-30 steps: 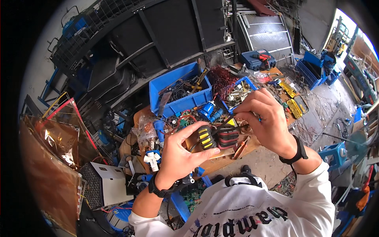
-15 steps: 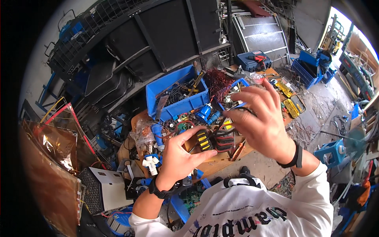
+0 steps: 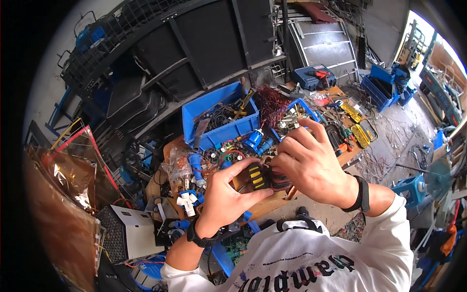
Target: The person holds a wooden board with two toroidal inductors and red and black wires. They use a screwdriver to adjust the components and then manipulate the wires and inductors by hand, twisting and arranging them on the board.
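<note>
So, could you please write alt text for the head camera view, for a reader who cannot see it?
Two bare hands hold a small black part with yellow stripes over a cluttered workbench: the left hand grips it from below, the right hand covers its right end. Behind sit a blue bin of wires and tools, blue plugs and a tangle of reddish wire.

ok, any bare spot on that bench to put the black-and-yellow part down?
Little. The bare wood just under the hands, at the bench's near edge, is the only open patch. Behind it, parts and wire fill the bench up to the blue bin and the copper wire tangle. Both the left hand and right hand hold the part.
</note>
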Demonstrator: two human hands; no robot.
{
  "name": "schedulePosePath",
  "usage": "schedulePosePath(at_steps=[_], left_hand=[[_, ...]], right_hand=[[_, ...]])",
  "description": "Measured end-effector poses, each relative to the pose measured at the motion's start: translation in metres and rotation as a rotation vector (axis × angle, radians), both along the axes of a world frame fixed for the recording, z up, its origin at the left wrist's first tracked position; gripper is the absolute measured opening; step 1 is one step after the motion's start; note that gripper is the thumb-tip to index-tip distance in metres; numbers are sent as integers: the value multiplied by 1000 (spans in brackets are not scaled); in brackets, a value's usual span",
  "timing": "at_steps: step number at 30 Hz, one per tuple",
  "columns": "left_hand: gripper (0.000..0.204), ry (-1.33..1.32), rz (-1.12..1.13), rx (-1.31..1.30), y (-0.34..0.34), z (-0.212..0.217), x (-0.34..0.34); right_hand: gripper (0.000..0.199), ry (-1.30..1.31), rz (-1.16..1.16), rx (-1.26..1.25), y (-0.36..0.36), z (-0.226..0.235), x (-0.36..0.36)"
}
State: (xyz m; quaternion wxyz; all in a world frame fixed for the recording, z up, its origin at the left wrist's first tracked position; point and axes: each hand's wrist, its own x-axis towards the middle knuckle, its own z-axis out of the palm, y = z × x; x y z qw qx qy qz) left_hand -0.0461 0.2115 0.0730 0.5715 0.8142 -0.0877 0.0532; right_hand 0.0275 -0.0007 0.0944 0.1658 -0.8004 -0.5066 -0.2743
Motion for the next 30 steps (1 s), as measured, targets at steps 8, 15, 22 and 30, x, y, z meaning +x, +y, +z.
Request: schedulePosePath(at_steps=[8,15,22,30], left_hand=[[54,-20,-44,-20,1,6,1],[54,3,-34,-22,1,2,0],[54,31,33,-121,19,-7,-7],[58,-87,91,-133,19,-8,-14]], right_hand=[[12,16,-24,17,-5,4,5],[9,50,-80,63,-13,-1,11],[10,103,-381,364,-58,18,29],[23,1099,-50,943,-63,4,31]])
